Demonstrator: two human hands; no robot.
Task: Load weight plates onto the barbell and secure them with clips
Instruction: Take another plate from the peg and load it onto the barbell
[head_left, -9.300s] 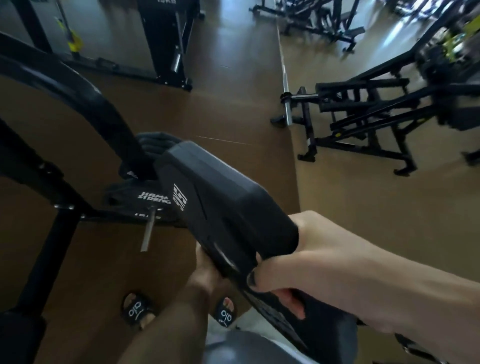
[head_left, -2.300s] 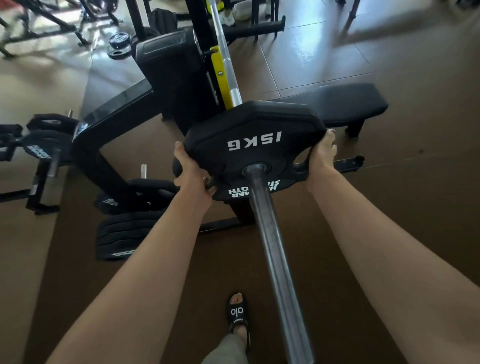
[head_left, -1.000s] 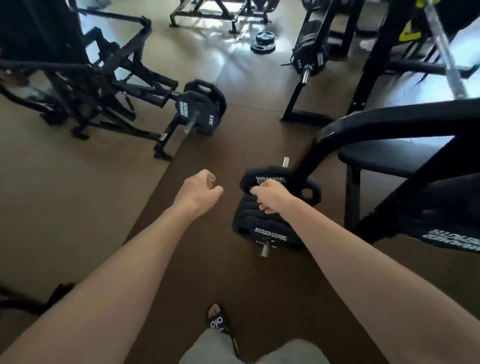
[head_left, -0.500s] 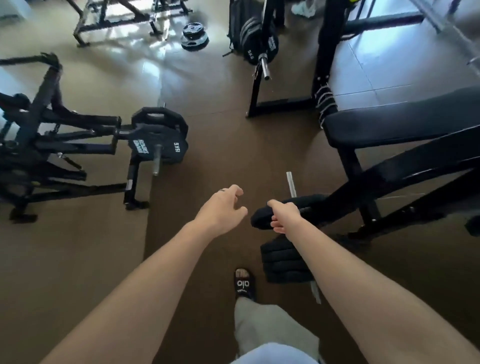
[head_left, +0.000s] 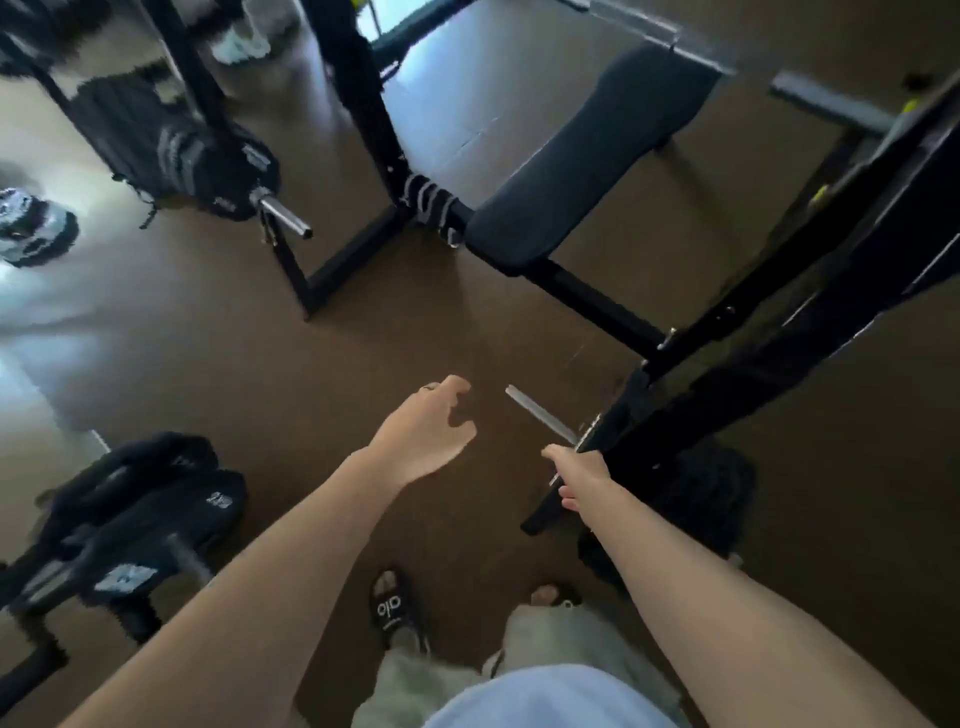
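Note:
My left hand (head_left: 426, 431) hangs over the brown floor with its fingers loosely spread and nothing in it. To the right, my right hand (head_left: 574, 475) is lower, beside the black frame leg, fingers loosely curled and holding nothing. A short silver storage peg (head_left: 540, 415) juts out just above it. Dark weight plates (head_left: 701, 499) sit low behind that frame leg, mostly in shadow. More black plates (head_left: 150, 514) hang on a rack at lower left. The barbell (head_left: 639, 23) shows only as a blurred grey bar at the top right.
A black padded bench (head_left: 587, 161) lies ahead on the right, under the slanted black frame (head_left: 810, 322). At upper left a plate-loaded bar end (head_left: 283, 213) sticks out from another stand. Small plates (head_left: 31, 228) lie on the floor at far left. My sandalled foot (head_left: 392, 608) is below.
The view has swung, shifting the plate rack from upper left to lower left. My right hand has come off the plate stack by the peg. Both hands stay free of any load.

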